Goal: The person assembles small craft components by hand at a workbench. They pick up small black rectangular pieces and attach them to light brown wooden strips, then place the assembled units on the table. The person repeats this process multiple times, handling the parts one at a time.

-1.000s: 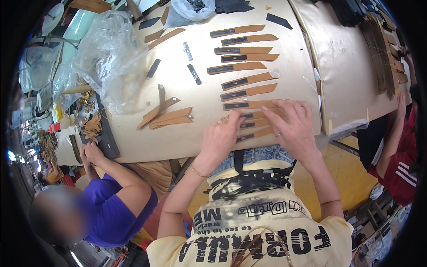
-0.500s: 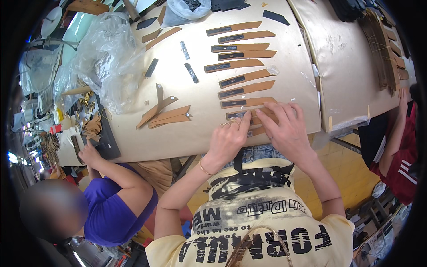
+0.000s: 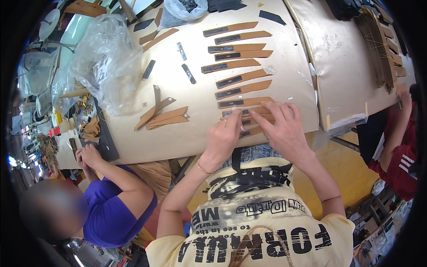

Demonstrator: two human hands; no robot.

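Brown leather strips (image 3: 247,66), each with a black rectangular piece near its left end, lie in a column in front of me. At the near end of the column, my left hand (image 3: 223,137) has its fingers bent together over a strip's left end. Whatever is between those fingertips is hidden. My right hand (image 3: 284,127) rests on the right part of the nearest strips (image 3: 253,131), its fingers stretched out and thumb apart. Just beyond both hands lies another strip (image 3: 247,102).
Left of the column are loose brown strips (image 3: 169,119), a black piece (image 3: 188,74) and a crumpled clear plastic bag (image 3: 109,62). A person in purple (image 3: 118,204) works at the left. Brown strip bundles (image 3: 376,49) lie at the far right, near a person in red (image 3: 400,155).
My left hand has drawn slightly left and nearer to me, so its fingertips are farther from the right hand's. My right hand stays nearly in place.
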